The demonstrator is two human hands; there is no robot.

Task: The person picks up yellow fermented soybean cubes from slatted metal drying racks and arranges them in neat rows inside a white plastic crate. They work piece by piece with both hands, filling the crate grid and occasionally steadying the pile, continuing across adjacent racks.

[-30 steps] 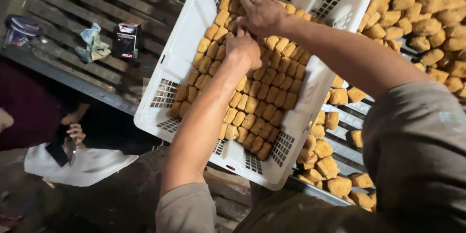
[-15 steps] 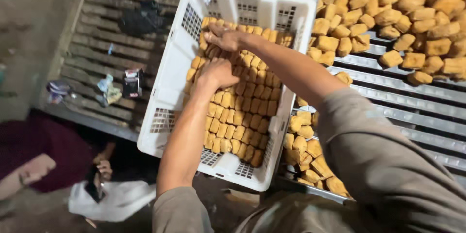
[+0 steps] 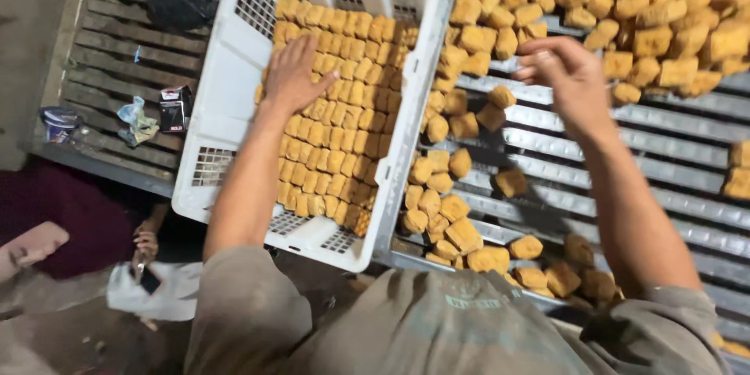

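A white plastic crate (image 3: 226, 101) holds golden-brown fried cubes (image 3: 344, 133) packed in tidy rows. My left hand (image 3: 293, 76) lies flat on the rows near the crate's left side, fingers spread. My right hand (image 3: 564, 78) hovers over the metal slatted rack (image 3: 664, 164) to the right of the crate, fingers curled, with loose cubes (image 3: 500, 98) just left of it. Whether it holds a cube I cannot tell. A large heap of cubes (image 3: 625, 8) fills the rack's far part.
More loose cubes (image 3: 453, 226) lie along the rack's near edge beside the crate. A wooden slatted bench (image 3: 117, 47) at left carries a black bag (image 3: 183, 0), a small dark box (image 3: 176, 108) and wrappers. Another person sits low at the lower left, holding a phone (image 3: 147, 277).
My right hand left the crate and swung right over the rack. My left hand stayed on the packed rows. The view shifted right, showing more of the rack.
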